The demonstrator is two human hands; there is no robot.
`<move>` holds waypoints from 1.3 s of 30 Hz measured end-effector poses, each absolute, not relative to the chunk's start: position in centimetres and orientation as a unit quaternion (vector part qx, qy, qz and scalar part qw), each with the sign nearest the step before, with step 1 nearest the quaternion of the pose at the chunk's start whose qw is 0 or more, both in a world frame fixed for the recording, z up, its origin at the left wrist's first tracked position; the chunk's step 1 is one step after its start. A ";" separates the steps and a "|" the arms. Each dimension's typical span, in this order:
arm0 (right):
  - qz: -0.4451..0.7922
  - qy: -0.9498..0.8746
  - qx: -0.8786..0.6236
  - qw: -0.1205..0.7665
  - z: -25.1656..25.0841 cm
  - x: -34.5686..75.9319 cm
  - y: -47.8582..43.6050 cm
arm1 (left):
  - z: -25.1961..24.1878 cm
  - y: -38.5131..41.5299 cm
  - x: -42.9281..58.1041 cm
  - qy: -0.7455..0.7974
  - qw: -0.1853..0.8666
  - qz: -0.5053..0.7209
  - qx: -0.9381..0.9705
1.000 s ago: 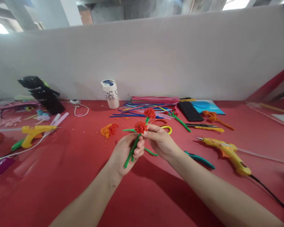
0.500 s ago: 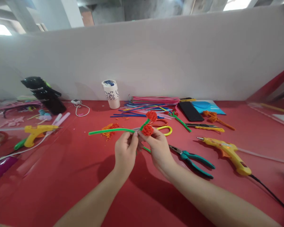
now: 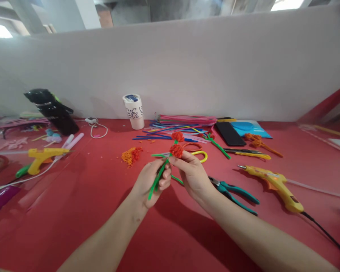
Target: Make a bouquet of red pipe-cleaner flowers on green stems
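At the centre of the frame we have a round, fuzzy red lower flower head (image 3: 176, 151), a matching upper head (image 3: 177, 136) just above it, and a bendable green pipe-cleaner stem (image 3: 158, 179) slanting down-left. To shape it well, we should grip close under the blooms, press lightly to spare the fuzz, and bend in small turns. Our left hand (image 3: 149, 180), palm partly upturned, curls its fingers around the stem. Our right hand (image 3: 193, 174), angled in from lower right, pinches the lower head's base between thumb and fingers.
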State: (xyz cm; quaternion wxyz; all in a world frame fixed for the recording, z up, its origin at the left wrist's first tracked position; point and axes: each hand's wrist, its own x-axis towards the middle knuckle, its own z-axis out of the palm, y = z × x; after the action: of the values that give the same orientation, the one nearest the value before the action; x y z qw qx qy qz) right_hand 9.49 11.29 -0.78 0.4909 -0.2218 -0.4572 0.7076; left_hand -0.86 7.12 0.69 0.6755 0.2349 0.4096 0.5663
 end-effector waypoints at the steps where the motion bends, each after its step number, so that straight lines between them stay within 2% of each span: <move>1: 0.699 -0.462 -0.230 0.494 -0.8 9.5 11.3 | 0.6 7.2 -1.0 0.416 0.675 0.561 0.238; 5: 0.691 -0.478 -0.256 0.478 -0.7 9.6 11.4 | 0.3 7.3 -1.0 0.426 0.642 0.569 0.287; 12: 0.639 -0.506 -0.262 0.516 -0.3 9.9 11.7 | 0.0 7.2 -0.8 0.367 0.664 0.589 0.279; 17: 0.650 -0.500 -0.258 0.511 -0.1 10.0 11.6 | -0.1 7.2 -0.6 0.391 0.649 0.583 0.292; 20: 0.674 -0.488 -0.243 0.500 -0.1 9.7 11.3 | -0.1 7.1 -0.5 0.434 0.587 0.609 0.310; 24: 0.706 -0.452 -0.215 0.501 -0.4 9.2 10.7 | -0.1 6.8 -0.2 0.499 0.449 0.643 0.369; 26: 0.715 -0.429 -0.209 0.511 -0.5 9.1 10.6 | -0.1 6.8 -0.2 0.498 0.425 0.645 0.394; 33: 0.783 -0.408 -0.168 0.438 0.0 9.8 11.3 | 0.5 7.0 -0.7 0.383 0.613 0.629 0.286; 39: 0.799 -0.405 -0.161 0.414 -0.4 10.2 11.9 | 1.1 6.8 -0.4 0.331 0.707 0.596 0.189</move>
State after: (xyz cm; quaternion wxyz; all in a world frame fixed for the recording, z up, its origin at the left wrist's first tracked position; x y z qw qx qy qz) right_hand 10.17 11.93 -0.39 0.4138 -0.1606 -0.4052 0.7993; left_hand -0.43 6.84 1.07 0.7070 0.1889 0.3306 0.5960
